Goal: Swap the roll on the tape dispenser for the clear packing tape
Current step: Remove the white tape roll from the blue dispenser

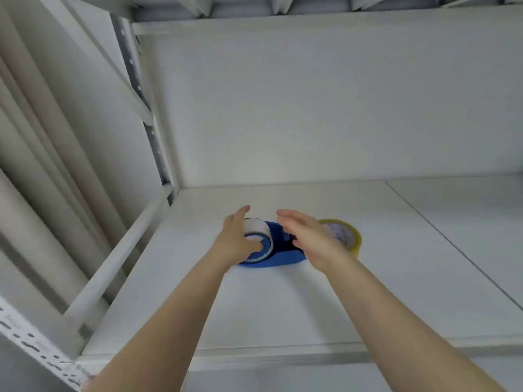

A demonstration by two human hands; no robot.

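Note:
A blue tape dispenser lies on the white shelf board. A white roll sits on its blue hub at the left end. My left hand is closed around that roll, thumb on the hub side, fingers over the far side. My right hand hovers open over the dispenser's right end, fingers spread, holding nothing. Behind and to the right of it lies a yellowish clear packing tape roll, partly hidden by my right hand.
The shelf is a white metal rack with a back wall and an upper shelf overhead. A white rail and a perforated upright bound the left side. A seam crosses the board on the right.

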